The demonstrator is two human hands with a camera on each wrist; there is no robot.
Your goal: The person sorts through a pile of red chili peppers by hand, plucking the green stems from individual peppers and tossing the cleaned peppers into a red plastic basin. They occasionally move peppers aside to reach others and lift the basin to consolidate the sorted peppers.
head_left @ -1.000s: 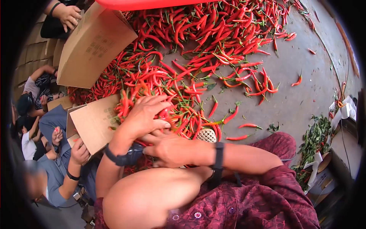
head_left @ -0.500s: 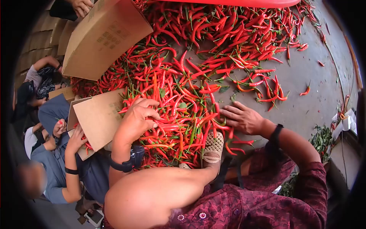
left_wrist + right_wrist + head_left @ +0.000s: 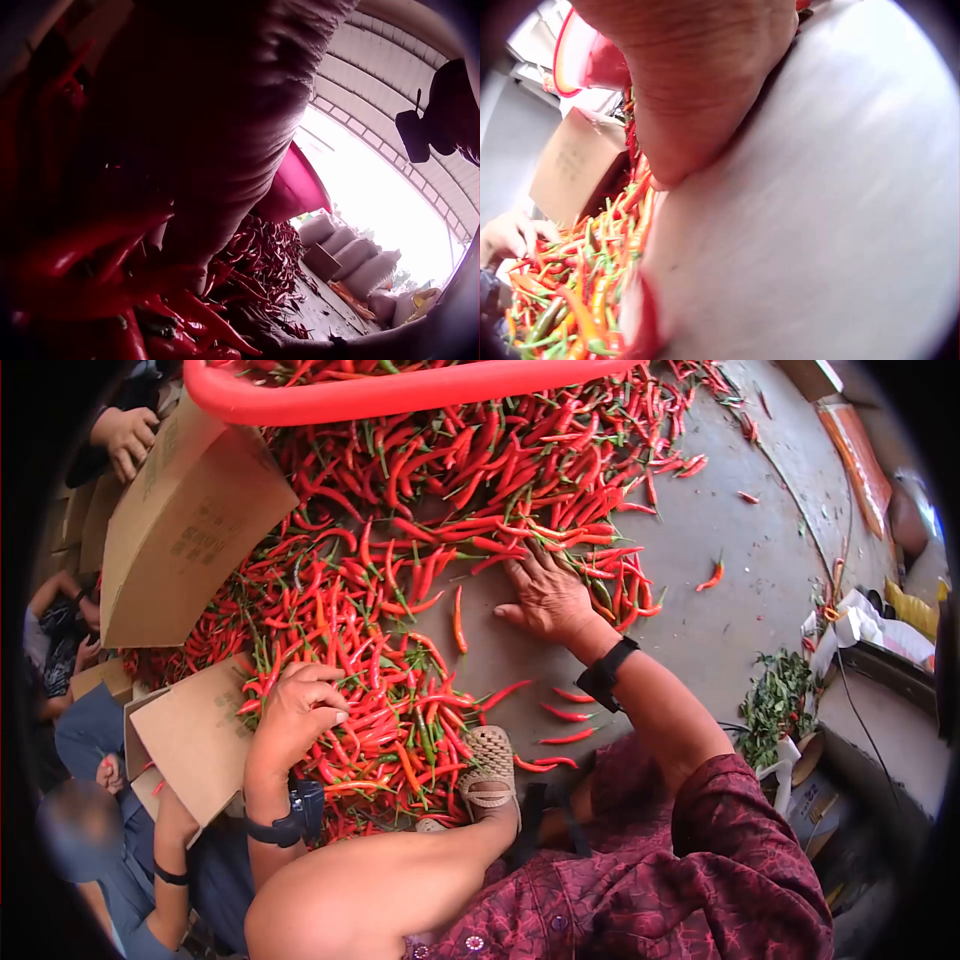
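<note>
The floor [image 3: 760, 600] is gray, a big curved roof [image 3: 375, 67] with lines goes overhead, and bright white light [image 3: 375, 180] shines in behind fat pale sacks [image 3: 375, 274].

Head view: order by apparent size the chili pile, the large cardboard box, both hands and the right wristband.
1. Chili pile
2. Large cardboard box
3. Left hand and right hand: too alike to rank
4. Right wristband
</note>
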